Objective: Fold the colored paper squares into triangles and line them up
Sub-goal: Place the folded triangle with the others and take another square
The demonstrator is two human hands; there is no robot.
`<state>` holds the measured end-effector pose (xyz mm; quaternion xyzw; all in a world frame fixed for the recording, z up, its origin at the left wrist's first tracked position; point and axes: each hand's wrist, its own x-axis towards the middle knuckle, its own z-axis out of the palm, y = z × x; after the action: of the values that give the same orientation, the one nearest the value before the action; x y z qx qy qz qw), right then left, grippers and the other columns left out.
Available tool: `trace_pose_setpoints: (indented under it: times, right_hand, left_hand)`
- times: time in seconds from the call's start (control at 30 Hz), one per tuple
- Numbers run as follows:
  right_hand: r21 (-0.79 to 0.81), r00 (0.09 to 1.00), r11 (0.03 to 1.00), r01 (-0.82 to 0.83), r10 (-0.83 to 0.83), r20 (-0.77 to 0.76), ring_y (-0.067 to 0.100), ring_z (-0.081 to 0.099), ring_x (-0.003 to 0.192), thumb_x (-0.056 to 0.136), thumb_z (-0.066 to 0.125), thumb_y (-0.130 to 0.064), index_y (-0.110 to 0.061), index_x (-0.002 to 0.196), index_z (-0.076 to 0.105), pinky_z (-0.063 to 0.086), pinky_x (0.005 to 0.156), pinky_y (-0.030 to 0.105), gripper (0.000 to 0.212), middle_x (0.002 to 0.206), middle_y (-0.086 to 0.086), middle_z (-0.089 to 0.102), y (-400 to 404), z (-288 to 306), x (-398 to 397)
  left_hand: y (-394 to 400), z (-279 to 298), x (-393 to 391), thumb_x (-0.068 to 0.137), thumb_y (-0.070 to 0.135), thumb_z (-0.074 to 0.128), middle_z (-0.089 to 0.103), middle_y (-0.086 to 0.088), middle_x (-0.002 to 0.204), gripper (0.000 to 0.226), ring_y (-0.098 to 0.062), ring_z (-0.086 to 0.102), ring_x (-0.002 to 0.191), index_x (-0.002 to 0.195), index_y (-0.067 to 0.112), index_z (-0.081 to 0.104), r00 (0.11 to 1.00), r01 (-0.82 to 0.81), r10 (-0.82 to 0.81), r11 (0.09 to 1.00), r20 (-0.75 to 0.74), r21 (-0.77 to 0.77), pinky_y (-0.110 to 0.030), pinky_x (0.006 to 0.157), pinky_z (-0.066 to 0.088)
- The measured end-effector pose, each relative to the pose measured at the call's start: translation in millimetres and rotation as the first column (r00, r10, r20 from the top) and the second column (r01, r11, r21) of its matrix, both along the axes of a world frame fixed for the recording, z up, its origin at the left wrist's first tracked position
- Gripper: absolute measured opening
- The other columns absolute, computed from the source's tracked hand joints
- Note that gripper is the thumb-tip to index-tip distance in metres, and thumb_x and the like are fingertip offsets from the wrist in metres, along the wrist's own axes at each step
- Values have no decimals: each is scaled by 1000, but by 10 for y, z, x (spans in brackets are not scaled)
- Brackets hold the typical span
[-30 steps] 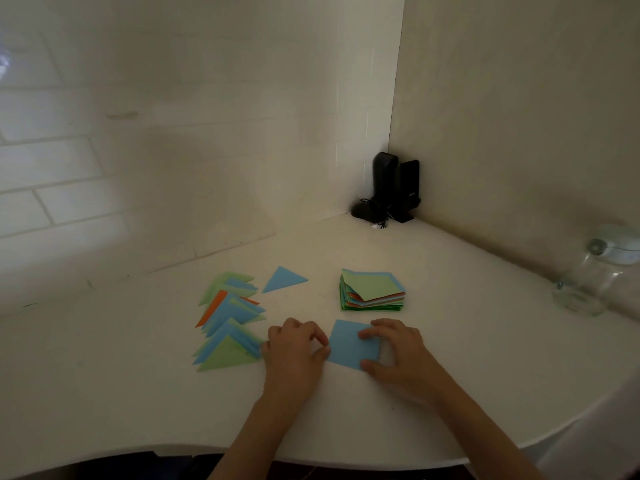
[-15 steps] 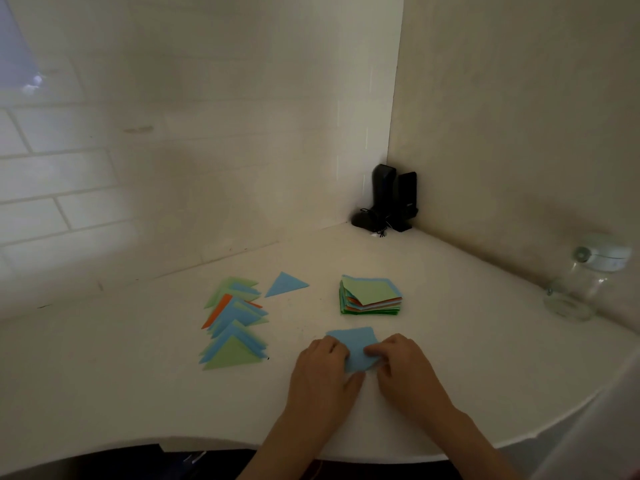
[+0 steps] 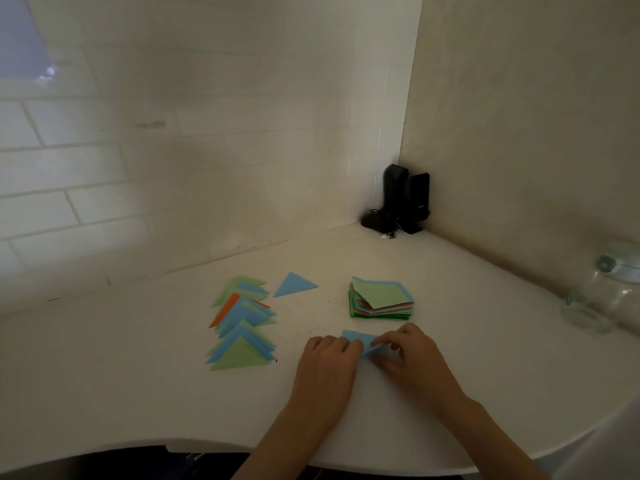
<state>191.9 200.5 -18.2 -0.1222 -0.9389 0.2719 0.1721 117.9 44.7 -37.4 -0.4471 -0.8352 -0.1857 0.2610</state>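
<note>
Two hands are being pressed on a blue paper (image 3: 358, 338) at lower centre of the desk (image 3: 138, 393): left hand (image 3: 327, 362) and right hand (image 3: 410, 355), fingers curled, pinching it, below the paper stack (image 3: 382, 301).

No legible text, label, brand, number or sign appears on any surface; a small pale mark on the front of the black speaker (image 3: 419, 202) is too small to read.
</note>
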Motion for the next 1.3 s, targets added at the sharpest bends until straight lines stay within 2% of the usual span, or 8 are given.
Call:
trace_pose_setpoints:
  times: [0.13,0.3,0.5,0.73,0.83,0.97,1.13,1.3]
  right_hand:
    - [32,1000,999,-22,22,7,6,47,75,77,76,-29,-28,92,75,34,65,11,16,82,-9,44,65,-52,-47]
    - [12,999,999,39,-39,10,10,51,81,78,72,-38,-27,90,75,45,75,32,16,86,-7,50,65,-69,-66]
    - [-17,981,985,172,-169,90,9,53,89,79,63,-55,-30,91,71,43,84,34,29,94,-8,55,-7,-78,-123]
    - [92,951,959,269,-280,134,10,52,93,70,54,-75,-33,73,57,35,82,30,42,94,-9,53,-115,-55,-204]
    - [98,946,957,272,-284,158,10,54,90,69,57,-73,-32,74,64,36,77,30,42,92,-9,55,-85,-54,-235]
    - [43,952,967,251,-254,173,9,56,86,70,63,-66,-34,70,61,42,76,30,33,88,-11,56,-29,-37,-234]
    - [-19,957,973,231,-224,184,8,54,86,72,67,-59,-37,68,56,46,79,30,26,88,-13,52,16,-29,-209]
    - [-140,975,974,180,-158,156,5,54,84,75,73,-41,-40,74,60,46,81,27,13,87,-15,57,62,-27,-198]
  left_hand:
    - [-108,-32,-120,77,23,46,59,8,65,16,-14,56,65,71,23,61,998,-1,0,1000,56,26,-26,66,33]
    - [-236,-29,-247,74,33,57,60,12,75,11,-10,48,82,69,24,60,970,-81,55,991,236,103,-26,67,30]
    - [-166,-32,-159,68,29,79,54,3,80,20,-23,52,81,65,23,61,911,-271,231,960,341,74,-35,64,42]
    - [66,36,-70,72,60,38,49,-6,72,52,-27,48,71,59,14,60,853,-467,474,880,217,-87,-38,58,40]
    - [45,-9,-121,72,60,43,50,-4,73,49,-25,48,71,59,16,61,854,-463,475,880,212,-102,-37,58,40]
    - [-34,-59,-179,71,53,69,52,0,81,32,-23,50,80,62,23,63,867,-416,418,907,272,-68,-36,66,39]
    - [-181,0,-191,85,54,53,45,6,106,26,-16,39,106,88,30,62,858,-374,365,926,360,-47,-29,87,29]
    - [-280,51,-175,88,49,53,43,9,110,21,-13,37,108,94,30,59,848,-354,343,934,405,-48,-26,86,29]
